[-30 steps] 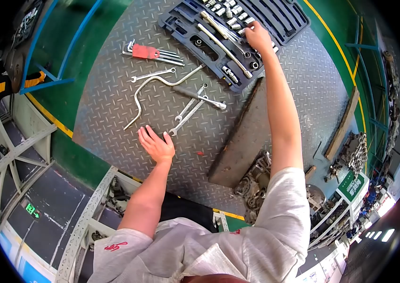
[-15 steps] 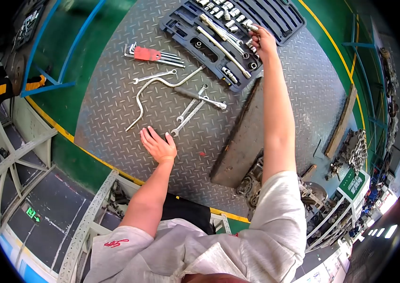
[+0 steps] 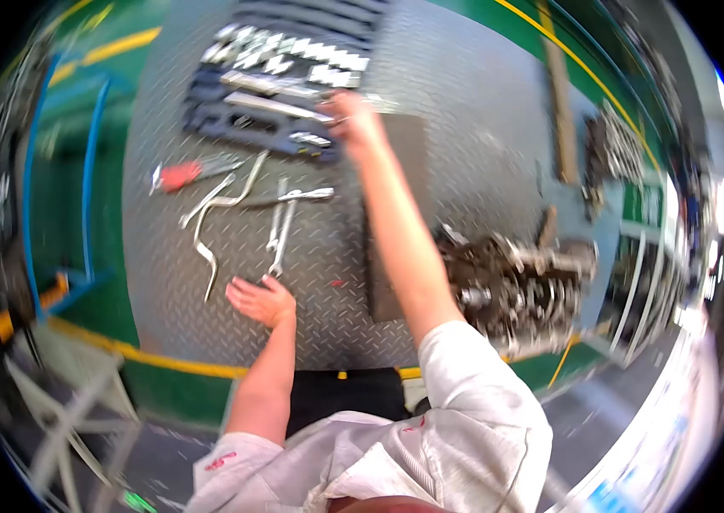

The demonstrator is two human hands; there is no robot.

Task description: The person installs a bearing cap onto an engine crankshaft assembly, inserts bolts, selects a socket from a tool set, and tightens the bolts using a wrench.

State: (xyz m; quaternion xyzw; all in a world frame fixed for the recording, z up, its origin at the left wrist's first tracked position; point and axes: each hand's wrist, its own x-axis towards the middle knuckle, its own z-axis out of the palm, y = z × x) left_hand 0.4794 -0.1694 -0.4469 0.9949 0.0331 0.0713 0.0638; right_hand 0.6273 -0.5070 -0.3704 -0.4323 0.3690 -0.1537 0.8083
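Note:
My left hand (image 3: 264, 301) lies with fingers spread on the steel tread plate, just below two combination wrenches (image 3: 282, 231). My right hand (image 3: 350, 118) is blurred by motion at the right edge of the dark socket set case (image 3: 217, 118). Its fingers are curled together round a small silver socket, mostly hidden now. Silver sockets (image 3: 281, 50) fill rows in the case, with long bars (image 3: 272, 104) below them. Between the case and my left hand lie a ratchet handle (image 3: 294, 197), a bent speed brace (image 3: 206, 250), another wrench (image 3: 208, 198) and a red-holder hex key set (image 3: 180, 176).
A flat rusty slab (image 3: 386, 291) lies under my right forearm. To its right sits a greasy metal engine part (image 3: 516, 295). Farther right are a wooden bar (image 3: 560, 103) and another metal part (image 3: 614, 150). A blue frame (image 3: 88, 188) stands left of the plate.
The view has turned, shifting the case and tools leftward. My right hand has moved from the sockets toward the case's lower right edge. My left hand stays spread on the plate.

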